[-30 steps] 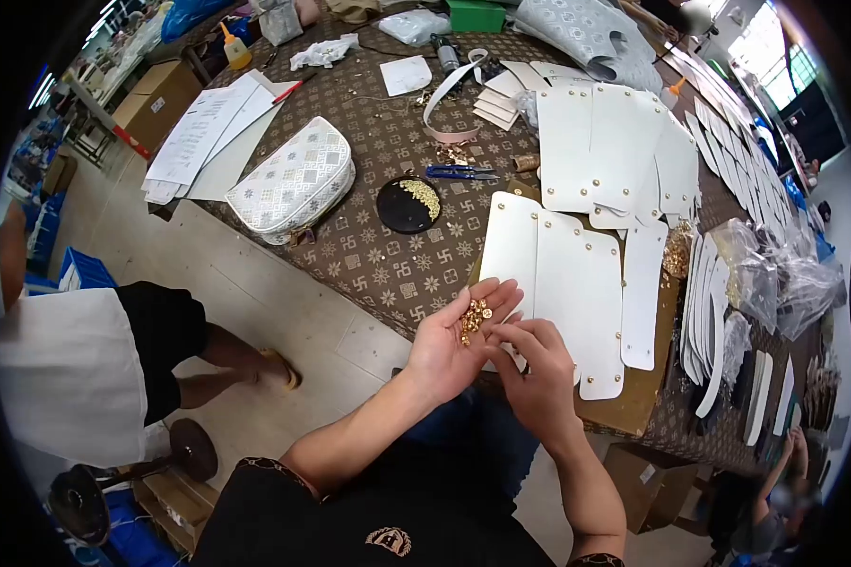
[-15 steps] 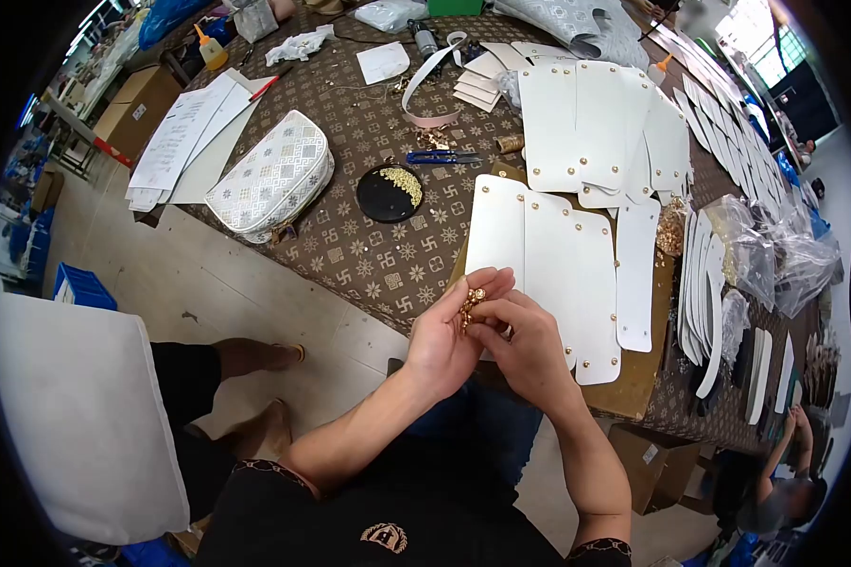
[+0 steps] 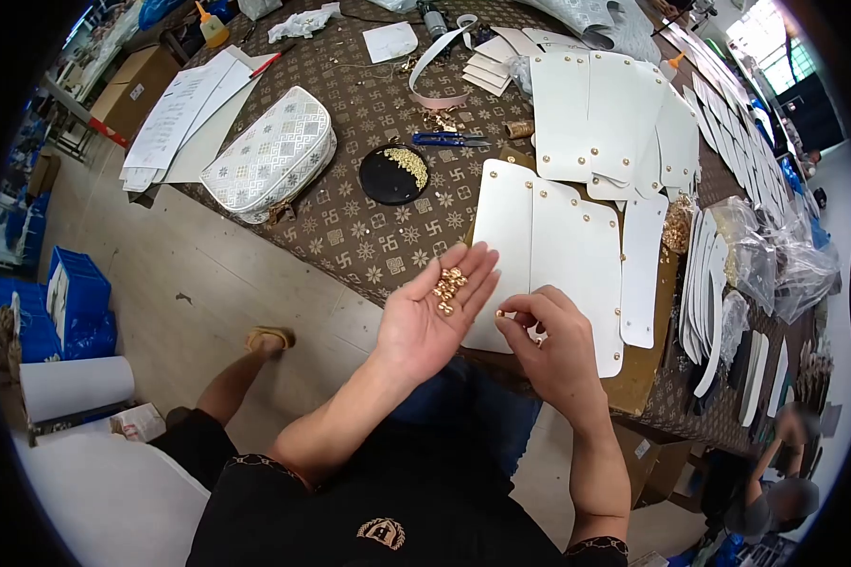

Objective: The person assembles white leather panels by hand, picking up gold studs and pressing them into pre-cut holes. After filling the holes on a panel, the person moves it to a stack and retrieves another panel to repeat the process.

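My left hand [image 3: 427,317] is palm up over the table's front edge, its fingers stretched out. A small heap of gold rivet caps [image 3: 449,283] lies loose on that palm and the finger bases. Beside it, my right hand [image 3: 553,335] pinches one gold rivet cap [image 3: 500,314] between thumb and index finger. More gold shows under its curled fingers, partly hidden. Beneath the right hand are white panels [image 3: 572,255] with gold rivets along their edges. They lie overlapped on a brown board [image 3: 641,387].
Behind the hands are a black dish [image 3: 383,180] of small gold pieces, blue thread snips [image 3: 449,139] and a patterned pouch [image 3: 269,156]. More riveted white panels [image 3: 563,113] lie farther back. At right are white strips [image 3: 704,293] and clear plastic bags [image 3: 785,250]. Another person's leg [image 3: 232,383] is at left.
My hands have moved apart: the right has drawn away to the right with a rivet cap, and the left palm has opened out. The other person at left has shifted.
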Motion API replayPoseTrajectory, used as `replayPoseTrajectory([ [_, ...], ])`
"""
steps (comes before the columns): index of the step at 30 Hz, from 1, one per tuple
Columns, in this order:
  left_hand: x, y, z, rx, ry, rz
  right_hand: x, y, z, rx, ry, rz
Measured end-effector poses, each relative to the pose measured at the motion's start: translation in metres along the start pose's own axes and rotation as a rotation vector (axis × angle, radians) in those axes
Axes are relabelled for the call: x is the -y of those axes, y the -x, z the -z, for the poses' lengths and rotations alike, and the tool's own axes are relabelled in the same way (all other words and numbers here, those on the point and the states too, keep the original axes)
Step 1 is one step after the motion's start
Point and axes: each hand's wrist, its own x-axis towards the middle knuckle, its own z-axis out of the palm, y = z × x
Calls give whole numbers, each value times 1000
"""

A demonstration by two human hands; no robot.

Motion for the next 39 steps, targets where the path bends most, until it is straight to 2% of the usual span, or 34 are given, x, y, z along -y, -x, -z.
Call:
replayPoseTrajectory([
  [7,-26,4,6,1,55,-147,-16,6,-32,70,15,71],
  [13,-26,4,14,65,100,-93,-22,1,-39,7,148,151],
  [18,-27,1,13,38,97,-99,-24,-3,-33,79,162,188],
  [29,-31,-4,12,-4,68,-120,-30,-1,-42,1,189,144],
  [32,-31,-6,14,15,70,-93,-29,1,-44,-16,156,119],
  [35,-30,-10,13,59,39,-65,-34,6,-45,-9,253,132],
  [38,-31,-9,13,3,44,-92,-38,13,-40,-10,199,178],
  [39,-34,-8,17,3,39,-85,-34,17,-33,-75,116,185],
])
